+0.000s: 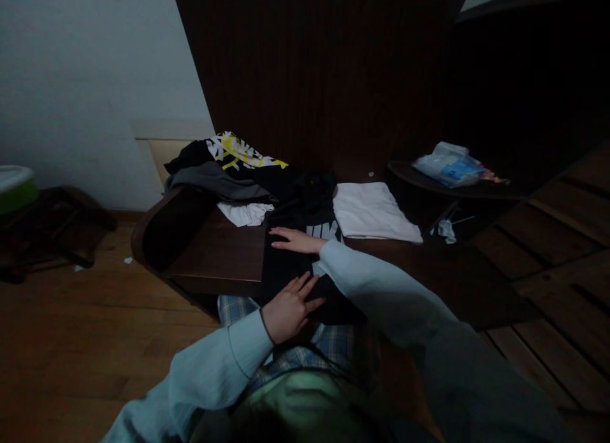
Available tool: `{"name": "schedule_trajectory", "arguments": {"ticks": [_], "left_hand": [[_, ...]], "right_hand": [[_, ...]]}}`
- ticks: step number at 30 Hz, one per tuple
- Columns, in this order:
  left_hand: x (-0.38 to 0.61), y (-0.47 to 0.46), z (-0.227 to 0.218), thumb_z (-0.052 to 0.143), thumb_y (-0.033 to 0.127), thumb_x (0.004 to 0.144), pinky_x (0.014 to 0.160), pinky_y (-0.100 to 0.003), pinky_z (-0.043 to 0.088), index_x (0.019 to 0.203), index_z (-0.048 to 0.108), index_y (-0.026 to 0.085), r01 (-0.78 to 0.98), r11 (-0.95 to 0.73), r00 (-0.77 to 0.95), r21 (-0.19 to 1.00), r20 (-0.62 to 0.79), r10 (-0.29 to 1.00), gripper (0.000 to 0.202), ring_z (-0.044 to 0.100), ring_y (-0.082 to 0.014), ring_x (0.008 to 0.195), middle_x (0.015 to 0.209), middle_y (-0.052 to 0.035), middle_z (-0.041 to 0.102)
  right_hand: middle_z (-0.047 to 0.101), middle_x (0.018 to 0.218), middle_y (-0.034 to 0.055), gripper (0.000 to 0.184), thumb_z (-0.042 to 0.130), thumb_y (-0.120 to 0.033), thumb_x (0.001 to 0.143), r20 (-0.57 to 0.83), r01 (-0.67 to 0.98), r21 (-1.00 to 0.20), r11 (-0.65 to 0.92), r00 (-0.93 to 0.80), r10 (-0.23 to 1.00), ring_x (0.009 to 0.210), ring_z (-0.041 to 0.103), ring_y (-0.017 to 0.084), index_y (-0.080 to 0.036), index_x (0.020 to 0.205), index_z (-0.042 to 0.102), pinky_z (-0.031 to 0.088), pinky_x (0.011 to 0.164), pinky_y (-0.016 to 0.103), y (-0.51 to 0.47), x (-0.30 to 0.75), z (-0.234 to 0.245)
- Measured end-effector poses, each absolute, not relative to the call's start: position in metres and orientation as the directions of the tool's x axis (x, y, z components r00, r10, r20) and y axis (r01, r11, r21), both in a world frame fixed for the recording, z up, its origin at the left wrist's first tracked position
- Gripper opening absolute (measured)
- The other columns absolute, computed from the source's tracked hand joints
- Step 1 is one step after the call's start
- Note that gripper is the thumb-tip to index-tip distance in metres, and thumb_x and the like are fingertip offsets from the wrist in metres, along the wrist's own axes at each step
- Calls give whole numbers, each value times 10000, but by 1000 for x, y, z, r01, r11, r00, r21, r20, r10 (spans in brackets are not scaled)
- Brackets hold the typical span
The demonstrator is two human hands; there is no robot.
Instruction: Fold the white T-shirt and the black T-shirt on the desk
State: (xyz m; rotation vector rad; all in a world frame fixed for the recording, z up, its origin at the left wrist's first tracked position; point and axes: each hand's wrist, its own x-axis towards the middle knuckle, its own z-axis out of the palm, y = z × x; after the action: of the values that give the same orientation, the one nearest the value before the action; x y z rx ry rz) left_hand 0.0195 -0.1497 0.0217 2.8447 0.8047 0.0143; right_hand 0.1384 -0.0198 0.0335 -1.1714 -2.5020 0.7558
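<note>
A black garment with a pale grey print [286,271] lies over the dark wooden surface and hangs past its front edge toward my lap. My left hand [290,306] rests on its lower part with the fingers spread. Farther up, my right hand [298,241] lies flat on the cloth beside the print, fingers stretched to the left. Neither hand grips the fabric. Just right of the garment is a folded white cloth [374,211]. Behind and to the left, a heap holds a black garment with a yellow and white print [243,156] and a grey one [219,179].
A crumpled white cloth [245,213] lies below the heap. On a raised corner shelf at right sits a plastic packet [448,166], with a crumpled white scrap [447,231] below it. A dark stool [71,224] bears a green container [16,192] at far left.
</note>
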Motion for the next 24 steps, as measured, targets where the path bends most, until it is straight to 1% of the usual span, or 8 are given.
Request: {"name": "schedule_trajectory", "arguments": {"ticks": [3, 6, 8, 10, 11, 15, 20, 24], "left_hand": [[19, -150, 19, 526, 183, 764, 1006, -461, 294, 1257, 423, 173, 532, -824, 841, 195, -12, 540, 504, 218, -310, 1293, 1408, -150, 264], [19, -148, 19, 497, 212, 787, 1009, -448, 301, 1239, 435, 159, 541, -806, 824, 240, 39, 565, 459, 247, -285, 1288, 1393, -135, 306], [20, -145, 21, 474, 217, 798, 1011, -420, 314, 1224, 450, 152, 541, -793, 818, 279, 46, 574, 431, 280, -263, 1277, 1374, -123, 347], [21, -141, 26, 448, 196, 803, 1016, -383, 318, 1222, 450, 141, 538, -785, 819, 308, 29, 573, 423, 308, -237, 1266, 1350, -110, 390], [22, -140, 28, 439, 180, 801, 1019, -369, 317, 1225, 447, 136, 538, -782, 821, 314, 15, 571, 426, 316, -227, 1263, 1339, -105, 408], [21, -142, 31, 457, 100, 739, 1010, -370, 325, 1256, 407, 148, 561, -778, 811, 283, 1, 586, 522, 311, -223, 1265, 1356, -82, 389], [-9, -155, 20, 485, 33, 639, 981, -424, 330, 1249, 384, 169, 656, -739, 726, 153, 140, 673, 633, 317, -256, 1251, 1364, -93, 368], [-36, -168, 20, 434, 76, 712, 824, -356, 437, 953, 531, 165, 721, -681, 651, 124, 212, 728, 275, 537, -220, 979, 1039, -92, 594]], "right_hand": [[526, 1234, 92, 445, 410, -395, 855, 84, 462, -772, 437, -607, 790, 1137, 481, 165, -160, 1230, 449, 358, 974, 329, -56, 175, 51], [570, 1174, 88, 497, 405, -460, 841, 80, 433, -798, 420, -614, 785, 1087, 522, 183, -174, 1246, 431, 391, 943, 356, -116, 218, 55], [495, 1260, 117, 624, 532, -487, 757, 102, 507, -710, 489, -613, 783, 1151, 464, 223, -167, 1275, 396, 362, 971, 382, -156, 238, 48], [377, 1346, 161, 805, 629, -463, 675, 148, 611, -547, 572, -602, 785, 1234, 355, 271, -129, 1329, 301, 296, 1015, 438, -187, 250, 31], [343, 1366, 163, 805, 627, -425, 683, 167, 667, -461, 585, -582, 796, 1261, 307, 278, -125, 1341, 272, 265, 1027, 468, -197, 254, 20], [425, 1317, 134, 505, 443, -168, 782, 337, 793, -244, 558, -470, 816, 1253, 334, 219, -146, 1280, 364, 314, 1008, 461, -208, 256, -23], [552, 1195, 122, 355, 407, -100, 762, 471, 767, -189, 614, -477, 742, 1156, 465, 213, -152, 1093, 524, 437, 909, 413, -196, 258, -32], [610, 1114, 101, 313, 445, -97, 740, 411, 747, -241, 619, -499, 763, 1070, 541, 206, -159, 1022, 563, 455, 889, 395, -196, 261, -9]]}}
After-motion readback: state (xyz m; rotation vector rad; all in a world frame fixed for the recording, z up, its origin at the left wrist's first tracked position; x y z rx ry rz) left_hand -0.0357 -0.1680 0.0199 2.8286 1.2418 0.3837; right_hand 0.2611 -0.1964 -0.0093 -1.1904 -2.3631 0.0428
